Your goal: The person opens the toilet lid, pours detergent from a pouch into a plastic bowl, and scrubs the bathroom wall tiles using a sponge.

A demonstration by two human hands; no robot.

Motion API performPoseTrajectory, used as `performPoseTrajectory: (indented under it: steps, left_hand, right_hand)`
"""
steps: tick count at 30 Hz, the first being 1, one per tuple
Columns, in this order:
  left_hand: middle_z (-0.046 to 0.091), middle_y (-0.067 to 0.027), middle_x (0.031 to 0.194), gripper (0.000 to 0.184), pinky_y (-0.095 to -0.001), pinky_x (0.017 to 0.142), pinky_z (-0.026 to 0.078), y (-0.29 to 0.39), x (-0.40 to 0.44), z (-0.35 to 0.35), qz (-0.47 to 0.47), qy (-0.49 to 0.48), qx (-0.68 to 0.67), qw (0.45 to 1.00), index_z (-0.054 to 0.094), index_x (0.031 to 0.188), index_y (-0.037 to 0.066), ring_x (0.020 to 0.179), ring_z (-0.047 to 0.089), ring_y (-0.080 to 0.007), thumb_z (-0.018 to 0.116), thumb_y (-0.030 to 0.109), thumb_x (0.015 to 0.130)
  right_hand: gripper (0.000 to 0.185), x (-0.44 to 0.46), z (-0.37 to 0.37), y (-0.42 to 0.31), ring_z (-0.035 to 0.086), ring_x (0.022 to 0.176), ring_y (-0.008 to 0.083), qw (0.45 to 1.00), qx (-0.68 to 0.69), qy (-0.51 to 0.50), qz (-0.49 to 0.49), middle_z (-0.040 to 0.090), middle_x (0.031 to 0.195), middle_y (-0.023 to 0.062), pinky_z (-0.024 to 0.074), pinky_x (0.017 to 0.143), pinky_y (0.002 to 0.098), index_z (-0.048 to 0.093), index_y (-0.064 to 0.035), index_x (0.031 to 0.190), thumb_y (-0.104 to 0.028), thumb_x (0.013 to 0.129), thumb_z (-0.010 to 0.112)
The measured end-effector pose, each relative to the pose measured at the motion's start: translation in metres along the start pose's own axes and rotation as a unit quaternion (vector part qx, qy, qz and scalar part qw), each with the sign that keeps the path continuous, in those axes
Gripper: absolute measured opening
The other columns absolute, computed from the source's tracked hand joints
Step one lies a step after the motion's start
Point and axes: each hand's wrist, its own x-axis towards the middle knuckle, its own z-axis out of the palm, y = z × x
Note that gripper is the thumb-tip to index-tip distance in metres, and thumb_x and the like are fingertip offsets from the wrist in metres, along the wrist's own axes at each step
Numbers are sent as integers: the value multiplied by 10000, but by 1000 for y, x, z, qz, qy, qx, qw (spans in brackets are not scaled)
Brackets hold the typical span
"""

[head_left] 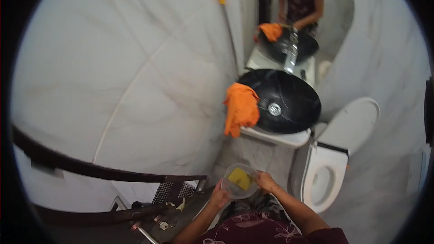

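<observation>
A clear plastic container (229, 193) is held between my two hands, low in front of my body. A yellow sponge (240, 178) lies inside it. My left hand (220, 194) is closed on the container's left side. At the opposite side, my right hand (266, 181) grips the rim, its fingertips partly hidden. Beyond the container, an orange cloth (242, 108) hangs over the left edge of the black basin (294, 104).
A chrome tap (291, 58) stands behind the basin, below a mirror (337, 4) reflecting a person. The toilet (314, 190), lid raised, is at right. A yellow-ended pole (227, 22) leans on the wall. A dark door frame (90, 170) with a keyed handle (144, 232) is at left.
</observation>
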Motion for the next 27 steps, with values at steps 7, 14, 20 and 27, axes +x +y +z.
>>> performPoseTrajectory:
  steps: [7,14,20,27]
  left_hand:
    - [402,-120,1291,596,-464,811,458,-31,7,4,-136,101,109,979,301,1346,125,1063,488,-290,576,316,853]
    - [623,-173,910,370,-410,778,448,-119,-29,-4,-86,-115,794,590,498,1087,52,902,586,-331,588,298,825]
    - [608,-145,885,324,-370,688,464,-185,-38,-19,-90,-219,781,578,485,1086,32,777,602,-281,601,155,809]
    - [549,-7,845,201,-234,571,388,-154,-83,50,-509,-288,327,742,480,1069,58,631,474,-85,522,86,874]
  right_hand:
    - [245,-36,38,70,620,724,351,984,103,97,110,615,699,207,483,689,430,581,19,944,-157,812,474]
    - [280,-91,69,179,632,683,328,962,67,167,203,611,861,243,499,682,395,577,31,1003,-143,840,430]
    - [308,-157,79,255,598,786,382,949,48,235,203,599,866,251,472,731,440,582,48,950,-173,858,388]
    - [221,-225,94,306,578,811,421,927,108,265,241,600,819,258,460,726,470,584,27,867,-143,795,462]
